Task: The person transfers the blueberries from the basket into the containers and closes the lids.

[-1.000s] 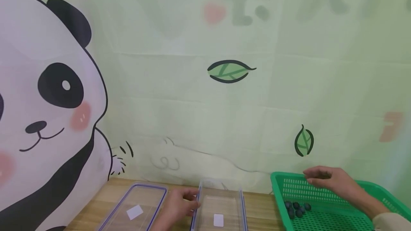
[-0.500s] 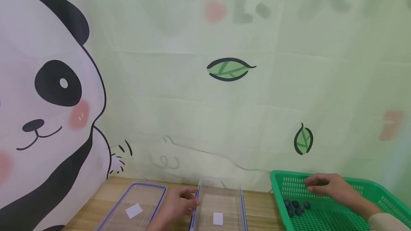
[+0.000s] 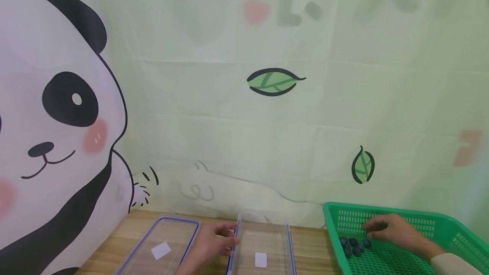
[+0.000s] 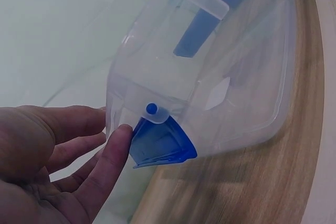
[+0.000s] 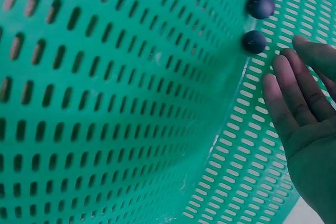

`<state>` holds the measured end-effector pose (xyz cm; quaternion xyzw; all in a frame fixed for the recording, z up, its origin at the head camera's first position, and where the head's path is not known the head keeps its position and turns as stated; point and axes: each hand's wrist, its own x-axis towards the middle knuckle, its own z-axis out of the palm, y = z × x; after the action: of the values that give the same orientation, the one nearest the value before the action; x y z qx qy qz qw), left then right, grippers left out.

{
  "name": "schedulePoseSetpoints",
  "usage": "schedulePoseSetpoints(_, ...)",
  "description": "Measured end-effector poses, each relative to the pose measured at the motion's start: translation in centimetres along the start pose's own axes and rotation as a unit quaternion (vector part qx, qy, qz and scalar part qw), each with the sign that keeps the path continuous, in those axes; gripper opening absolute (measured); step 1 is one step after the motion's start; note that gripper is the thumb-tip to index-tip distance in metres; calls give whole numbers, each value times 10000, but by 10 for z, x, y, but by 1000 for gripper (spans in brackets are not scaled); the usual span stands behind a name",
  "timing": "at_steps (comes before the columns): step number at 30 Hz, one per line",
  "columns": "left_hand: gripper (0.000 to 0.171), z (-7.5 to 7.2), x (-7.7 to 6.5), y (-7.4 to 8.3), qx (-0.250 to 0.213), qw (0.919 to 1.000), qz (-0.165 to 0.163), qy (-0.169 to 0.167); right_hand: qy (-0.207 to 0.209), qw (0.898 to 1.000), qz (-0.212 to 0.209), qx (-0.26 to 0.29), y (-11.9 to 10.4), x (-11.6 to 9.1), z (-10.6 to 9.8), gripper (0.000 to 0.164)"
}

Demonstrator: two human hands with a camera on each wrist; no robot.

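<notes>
My left hand (image 3: 210, 243) is at the left side of a clear plastic food container (image 3: 263, 241). In the left wrist view its extended fingers (image 4: 107, 156) touch the container wall beside a blue latch (image 4: 163, 142). On the right, my right hand (image 3: 393, 230) hovers inside a green slotted basket (image 3: 331, 228), close to several blueberries (image 3: 357, 248) gathered in its left corner. The right wrist view has this hand (image 5: 310, 98) with fingers spread loosely and nothing held; a single blueberry (image 5: 254, 42) lies nearest the fingertips.
Left of the container, a clear lid with a blue seal (image 3: 173, 232) lies on the wooden table (image 3: 313, 245). White labels mark both lid and container. Behind the table hangs a pale green cloth backdrop (image 3: 214, 139) with a printed panda (image 3: 57, 118).
My right hand has lowered into the basket, towards the blueberries. The left hand has stayed at the container's side. The head view has shifted slightly.
</notes>
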<state>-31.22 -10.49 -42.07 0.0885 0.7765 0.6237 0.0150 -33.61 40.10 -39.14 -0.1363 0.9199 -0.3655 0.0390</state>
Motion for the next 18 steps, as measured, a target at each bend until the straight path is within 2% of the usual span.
schedulePoseSetpoints(6,40,0,0,2,-3,10000,-13,12,-43,9999,79,-58,1,3,4,21)
schedulePoseSetpoints(16,40,0,0,1,56,10000,-28,48,-468,9979,-329,-297,24,9,2,20)
schedulePoseSetpoints(18,39,0,1,0,65,10000,-43,50,-566,9972,-292,-395,27,9,1,21)
